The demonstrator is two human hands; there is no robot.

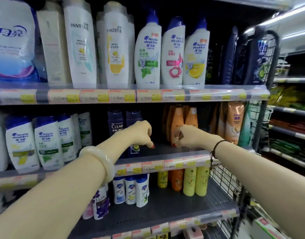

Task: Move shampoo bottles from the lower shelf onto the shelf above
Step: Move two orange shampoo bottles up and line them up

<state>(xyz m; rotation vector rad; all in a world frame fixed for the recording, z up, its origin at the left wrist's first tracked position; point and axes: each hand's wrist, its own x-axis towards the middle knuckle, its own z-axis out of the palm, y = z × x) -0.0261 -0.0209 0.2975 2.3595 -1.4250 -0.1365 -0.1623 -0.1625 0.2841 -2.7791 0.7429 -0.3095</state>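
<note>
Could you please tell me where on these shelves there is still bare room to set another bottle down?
The middle shelf has a bare strip between the dark Clear bottles and the orange bottles, under both hands. The lower shelf is bare in front of the yellow bottles. The top shelf is packed edge to edge.

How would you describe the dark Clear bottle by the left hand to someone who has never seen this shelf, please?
Find the middle shelf, below the row of large Pantene and Head & Shoulders bottles. Near its centre, beside the left hand, stands the Clear bottle. It is navy with white lettering, unlike the white bottles to its left and the orange bottles to its right.
</note>
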